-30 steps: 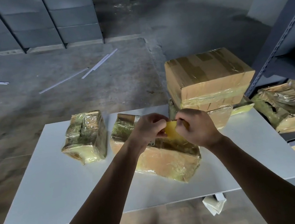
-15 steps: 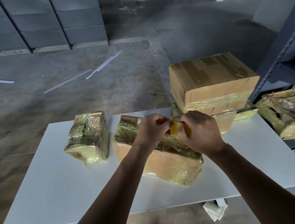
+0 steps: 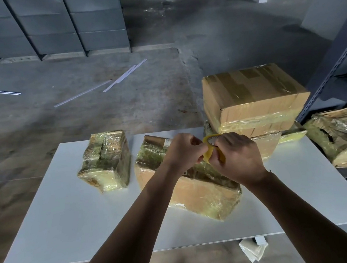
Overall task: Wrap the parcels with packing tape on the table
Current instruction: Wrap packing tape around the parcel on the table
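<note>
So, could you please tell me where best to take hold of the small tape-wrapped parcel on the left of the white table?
Probably from above, across its two long side faces: the small tape-wrapped cardboard parcel lies flat on the white table, standing apart with both sides exposed. Its glossy film looks slippery, so squeeze firmly.

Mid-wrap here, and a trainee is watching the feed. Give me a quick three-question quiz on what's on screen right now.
1. True or false: the yellow tape roll lies on the white table.
2. The large cardboard box rests on: A) bare table, B) a wrapped parcel, C) the floor.
3. Fill in: the small wrapped parcel lies to the ___ of the parcel under the hands.
Key: 1 false, the left hand and right hand both grip it above that parcel. 2 B. 3 left.
</note>
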A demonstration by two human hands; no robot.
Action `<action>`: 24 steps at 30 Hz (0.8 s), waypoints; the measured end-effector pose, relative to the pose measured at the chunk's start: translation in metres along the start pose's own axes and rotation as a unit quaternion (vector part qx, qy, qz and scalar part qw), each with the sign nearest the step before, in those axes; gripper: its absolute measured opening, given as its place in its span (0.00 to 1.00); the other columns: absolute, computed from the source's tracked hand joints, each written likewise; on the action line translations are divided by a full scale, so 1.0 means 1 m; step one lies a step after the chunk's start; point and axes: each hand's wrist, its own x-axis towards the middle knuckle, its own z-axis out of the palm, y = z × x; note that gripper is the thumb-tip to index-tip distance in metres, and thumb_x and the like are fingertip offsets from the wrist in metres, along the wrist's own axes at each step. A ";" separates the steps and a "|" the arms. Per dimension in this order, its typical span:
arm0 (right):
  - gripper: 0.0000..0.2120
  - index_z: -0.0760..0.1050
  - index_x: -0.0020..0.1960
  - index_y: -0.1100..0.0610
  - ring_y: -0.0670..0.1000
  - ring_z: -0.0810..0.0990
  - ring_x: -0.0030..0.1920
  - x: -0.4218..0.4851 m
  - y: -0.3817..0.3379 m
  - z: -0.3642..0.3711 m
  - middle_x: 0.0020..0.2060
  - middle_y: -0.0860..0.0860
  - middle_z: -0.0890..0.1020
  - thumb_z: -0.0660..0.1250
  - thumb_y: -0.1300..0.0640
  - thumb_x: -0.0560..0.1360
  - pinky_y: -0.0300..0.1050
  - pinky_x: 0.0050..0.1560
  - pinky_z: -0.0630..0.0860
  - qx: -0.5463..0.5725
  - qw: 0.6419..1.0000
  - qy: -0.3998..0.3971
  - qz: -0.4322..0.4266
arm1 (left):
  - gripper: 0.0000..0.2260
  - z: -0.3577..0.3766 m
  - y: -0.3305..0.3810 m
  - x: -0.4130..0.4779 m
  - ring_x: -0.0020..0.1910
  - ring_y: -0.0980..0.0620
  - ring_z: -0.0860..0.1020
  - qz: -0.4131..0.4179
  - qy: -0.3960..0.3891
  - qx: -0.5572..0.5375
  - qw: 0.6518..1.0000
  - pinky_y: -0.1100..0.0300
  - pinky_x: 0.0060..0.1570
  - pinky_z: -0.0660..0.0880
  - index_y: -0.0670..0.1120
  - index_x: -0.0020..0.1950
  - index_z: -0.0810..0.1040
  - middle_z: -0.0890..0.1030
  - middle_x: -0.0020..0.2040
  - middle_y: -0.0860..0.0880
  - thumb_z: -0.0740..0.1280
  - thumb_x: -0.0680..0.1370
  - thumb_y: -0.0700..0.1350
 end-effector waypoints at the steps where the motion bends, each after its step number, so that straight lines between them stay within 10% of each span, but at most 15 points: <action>1: 0.07 0.76 0.37 0.60 0.51 0.73 0.29 0.000 0.000 0.000 0.30 0.53 0.76 0.67 0.56 0.69 0.43 0.28 0.70 0.003 1.000 -0.002 0.002 | 0.05 0.000 -0.001 0.001 0.35 0.45 0.83 0.001 -0.003 -0.006 1.000 0.47 0.41 0.82 0.37 0.40 0.80 0.83 0.34 0.41 0.67 0.72 0.39; 24: 0.12 0.76 0.39 0.62 0.54 0.75 0.30 -0.001 0.001 0.001 0.31 0.55 0.78 0.60 0.55 0.71 0.42 0.29 0.72 0.057 0.996 0.004 0.062 | 0.08 0.004 -0.008 0.001 0.41 0.48 0.84 -0.061 -0.017 -0.183 0.981 0.55 0.44 0.82 0.37 0.48 0.80 0.83 0.40 0.40 0.69 0.77 0.42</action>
